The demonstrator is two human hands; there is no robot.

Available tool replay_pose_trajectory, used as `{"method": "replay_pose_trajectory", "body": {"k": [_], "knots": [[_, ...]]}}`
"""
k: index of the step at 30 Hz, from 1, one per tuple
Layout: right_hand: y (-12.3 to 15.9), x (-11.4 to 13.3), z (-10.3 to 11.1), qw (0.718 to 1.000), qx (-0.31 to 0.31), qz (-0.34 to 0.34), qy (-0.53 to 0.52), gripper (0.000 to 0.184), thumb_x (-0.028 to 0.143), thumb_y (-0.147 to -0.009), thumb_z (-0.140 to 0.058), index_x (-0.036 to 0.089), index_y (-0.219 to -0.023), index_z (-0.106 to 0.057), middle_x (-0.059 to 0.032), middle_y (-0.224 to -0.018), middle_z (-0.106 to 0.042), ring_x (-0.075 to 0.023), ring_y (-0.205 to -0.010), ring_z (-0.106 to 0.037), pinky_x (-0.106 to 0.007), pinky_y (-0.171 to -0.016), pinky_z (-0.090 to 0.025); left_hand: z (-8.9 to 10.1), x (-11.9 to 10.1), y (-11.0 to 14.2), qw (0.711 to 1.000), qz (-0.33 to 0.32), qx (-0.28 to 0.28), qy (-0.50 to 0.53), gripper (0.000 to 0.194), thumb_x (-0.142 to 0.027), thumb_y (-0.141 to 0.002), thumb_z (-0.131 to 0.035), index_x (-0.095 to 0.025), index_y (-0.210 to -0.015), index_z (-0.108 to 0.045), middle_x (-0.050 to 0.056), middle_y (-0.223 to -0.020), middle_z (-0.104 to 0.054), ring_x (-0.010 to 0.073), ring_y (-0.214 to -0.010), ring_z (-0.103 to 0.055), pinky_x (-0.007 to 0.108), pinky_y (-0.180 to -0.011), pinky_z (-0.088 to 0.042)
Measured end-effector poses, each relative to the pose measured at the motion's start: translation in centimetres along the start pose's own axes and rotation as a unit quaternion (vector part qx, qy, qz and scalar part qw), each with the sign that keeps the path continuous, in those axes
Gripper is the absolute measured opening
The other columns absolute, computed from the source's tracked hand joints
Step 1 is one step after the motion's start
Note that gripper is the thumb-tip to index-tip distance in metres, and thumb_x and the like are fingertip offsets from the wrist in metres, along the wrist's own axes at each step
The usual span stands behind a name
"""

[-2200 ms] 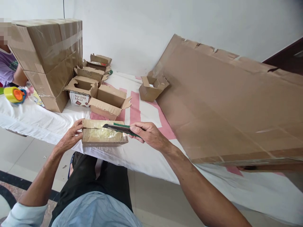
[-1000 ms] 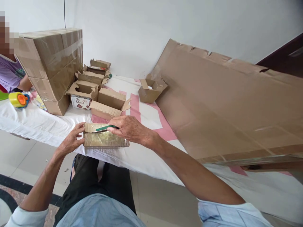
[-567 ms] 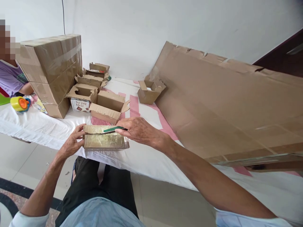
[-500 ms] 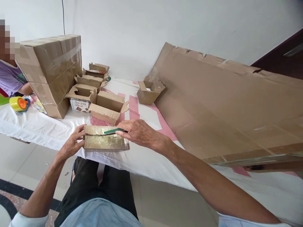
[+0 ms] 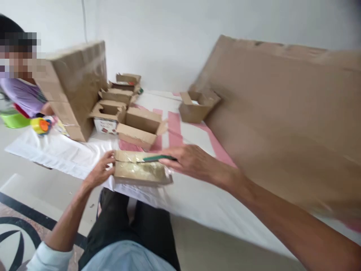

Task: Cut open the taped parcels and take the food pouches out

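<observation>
A small taped cardboard box (image 5: 138, 172) lies near the front edge of the cloth-covered table, its long seam facing up. My left hand (image 5: 102, 169) grips the box's left end, fingers and thumb bent around the corner. In my right hand (image 5: 190, 162) is a green utility knife (image 5: 158, 158), lying nearly flat along the seam and pointing left. Clear tape on the box top looks loose and shiny, most of all toward the right end. Blur hides whether the blade is in the tape.
Open cardboard boxes (image 5: 141, 126) stand behind my hands, beside a tall taped carton stack (image 5: 81, 82). Another open box (image 5: 194, 111) touches a large leaning cardboard sheet (image 5: 282, 113) on the right. A yellow tape dispenser (image 5: 39, 126) and a person (image 5: 22, 94) are at left.
My view has swung left, so everything sits farther right in the picture. The utility knife has slid a little to the right along the box's seam. My left hand keeps its hold.
</observation>
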State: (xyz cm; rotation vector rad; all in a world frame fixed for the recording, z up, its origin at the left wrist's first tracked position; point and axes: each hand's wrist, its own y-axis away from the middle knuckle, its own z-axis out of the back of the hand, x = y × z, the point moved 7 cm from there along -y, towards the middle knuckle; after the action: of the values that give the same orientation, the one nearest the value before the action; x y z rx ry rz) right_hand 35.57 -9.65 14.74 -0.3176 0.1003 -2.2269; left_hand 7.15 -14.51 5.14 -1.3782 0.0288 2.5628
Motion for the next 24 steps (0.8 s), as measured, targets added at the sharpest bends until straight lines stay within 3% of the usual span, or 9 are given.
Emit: {"method": "replay_pose_trajectory", "body": {"k": [5,9,14,24], "knots": [[0.4,-1.9,-2.5,0.997,-0.035,0.066,-0.009,0.041,0.031,-0.11,-0.053,0.037,-0.127,-0.089,-0.004,-0.109,-0.091,-0.0293,-0.083,-0.086,-0.035,-0.062,-0.062,-0.7,0.0,-0.2,1.0,-0.021,-0.001,-0.018,0.034,-0.012,-0.09,-0.065,-0.023,-0.115,-0.085,0.013,-0.168,-0.058,0.0335,-0.148,-0.064,0.041,-0.108,-0.064],[2.3,-5.2,-1.8,0.998,-0.041,0.021,0.033,0.034,0.04,-0.108,-0.058,0.033,-0.11,-0.091,-0.0071,-0.085,-0.087,-0.0311,-0.069,-0.08,-0.036,-0.051,-0.049,0.0,-0.9,0.3,0.999,-0.015,-0.008,-0.041,0.037,-0.01,-0.089,-0.063,-0.023,-0.116,-0.085,0.012,-0.165,-0.06,0.0335,-0.145,-0.064,0.045,-0.114,-0.062],[4.2,-5.2,-1.0,0.996,0.039,-0.06,0.048,0.035,0.042,-0.11,-0.058,0.027,-0.096,-0.086,-0.0059,-0.085,-0.084,-0.0252,-0.073,-0.075,-0.033,-0.061,-0.043,0.0,-1.6,-0.7,0.999,-0.02,0.024,-0.03,0.049,-0.015,-0.09,-0.062,-0.026,-0.132,-0.084,0.011,-0.171,-0.055,0.0324,-0.149,-0.061,0.039,-0.103,-0.066],[7.3,-4.5,2.1,0.991,-0.048,-0.115,-0.047,0.031,0.042,-0.11,-0.061,0.026,-0.102,-0.086,-0.004,-0.095,-0.087,-0.0227,-0.08,-0.076,-0.033,-0.07,-0.051,-0.3,-1.4,-2.0,0.998,-0.007,0.044,-0.032,0.054,-0.028,-0.092,-0.07,-0.035,-0.144,-0.079,0.006,-0.179,-0.048,0.0369,-0.161,-0.053,0.041,-0.109,-0.066]]}}
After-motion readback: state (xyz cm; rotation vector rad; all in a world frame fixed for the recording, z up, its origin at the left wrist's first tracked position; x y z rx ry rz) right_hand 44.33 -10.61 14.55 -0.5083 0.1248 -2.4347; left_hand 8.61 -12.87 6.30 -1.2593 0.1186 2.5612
